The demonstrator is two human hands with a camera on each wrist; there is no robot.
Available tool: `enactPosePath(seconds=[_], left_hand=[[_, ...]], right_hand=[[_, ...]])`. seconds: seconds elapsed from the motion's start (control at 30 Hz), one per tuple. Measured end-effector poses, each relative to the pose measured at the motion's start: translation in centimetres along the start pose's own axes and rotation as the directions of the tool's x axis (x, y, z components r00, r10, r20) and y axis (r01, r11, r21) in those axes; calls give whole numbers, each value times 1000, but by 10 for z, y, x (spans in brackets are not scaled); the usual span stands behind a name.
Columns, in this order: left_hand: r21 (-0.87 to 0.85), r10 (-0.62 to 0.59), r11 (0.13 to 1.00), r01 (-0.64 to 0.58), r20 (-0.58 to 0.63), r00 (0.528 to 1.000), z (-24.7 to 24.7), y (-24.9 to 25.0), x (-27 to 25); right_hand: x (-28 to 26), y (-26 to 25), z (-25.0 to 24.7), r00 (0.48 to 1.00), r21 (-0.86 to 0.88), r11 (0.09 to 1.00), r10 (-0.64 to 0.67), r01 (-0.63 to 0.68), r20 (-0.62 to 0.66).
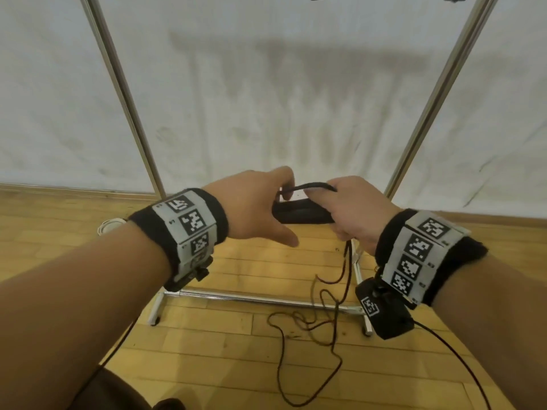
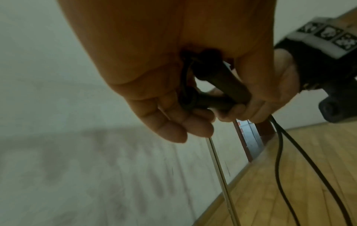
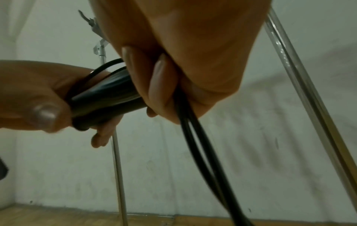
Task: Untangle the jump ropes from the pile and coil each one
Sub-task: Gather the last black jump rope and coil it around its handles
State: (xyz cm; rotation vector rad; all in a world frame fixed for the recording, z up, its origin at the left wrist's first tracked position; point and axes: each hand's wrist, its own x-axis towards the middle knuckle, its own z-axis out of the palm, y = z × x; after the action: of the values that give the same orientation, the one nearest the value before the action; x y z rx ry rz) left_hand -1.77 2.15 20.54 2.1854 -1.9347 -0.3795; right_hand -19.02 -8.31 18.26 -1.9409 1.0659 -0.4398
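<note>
The right hand point(image 1: 352, 211) closed its grip around the two black tapered plastic jump-rope handles point(image 1: 302, 213) and two strands of thin black rope cord point(image 3: 195, 142). The left hand point(image 1: 260, 208) gripped the handles' other end, thumb point(image 3: 44, 114) on top. Below the right grip the cord hung down to loose loops point(image 1: 310, 327) on the wooden plank floor point(image 1: 225, 365).
</note>
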Motion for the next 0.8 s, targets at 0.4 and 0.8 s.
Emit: enactPosePath(seconds=[0.4,0.8], left_hand=[[35,35,999,-40,137,990,27,9,0],[-107,-37,994,19,-171,985,20,4,9]], right_hand=[[-15,-9,-26,924,-213,968,-40,130,381],[-16,18,-25,914,-31,997,-52,71,403]])
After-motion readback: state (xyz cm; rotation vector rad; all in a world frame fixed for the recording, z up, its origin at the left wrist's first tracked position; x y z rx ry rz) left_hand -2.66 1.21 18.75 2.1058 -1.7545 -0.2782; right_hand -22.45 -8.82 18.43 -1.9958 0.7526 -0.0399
